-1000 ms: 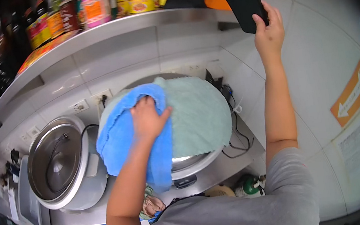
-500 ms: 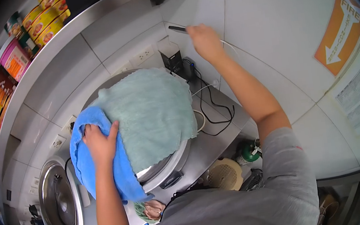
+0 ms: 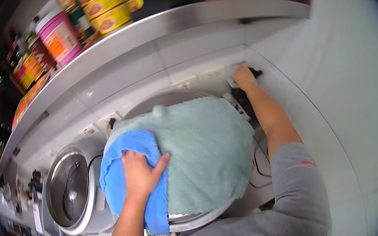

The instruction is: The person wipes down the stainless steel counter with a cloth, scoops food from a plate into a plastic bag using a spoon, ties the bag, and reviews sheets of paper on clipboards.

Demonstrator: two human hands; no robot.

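Observation:
My left hand (image 3: pixel 141 174) rests on a blue towel (image 3: pixel 121 140), its fingers tucked into the fold and its thumb out over a pale green fuzzy cloth (image 3: pixel 203 154). That cloth covers a large round metal pot (image 3: pixel 197 221), whose rim shows at the front. Over by the wall corner, my right hand (image 3: pixel 244 77) is closed at the top of a small black box (image 3: pixel 240 96). It seems to hold a slim dark object, mostly hidden and blurred. Something black (image 3: pixel 256 71) shows just right of the fingers.
An uncovered steel-lined cooker (image 3: pixel 68 189) stands to the left. Above runs a metal shelf (image 3: pixel 163 26) with yellow cans (image 3: pixel 111 21), a pink tub (image 3: pixel 60 39) and bottles. Wall sockets (image 3: pixel 185 83) line the tiles. A black cable (image 3: pixel 260 177) lies right of the pot.
My right hand has come down from the wall to the black box, with the slim dark object less visible. My left hand stays on the blue towel. The view has turned towards the shelf.

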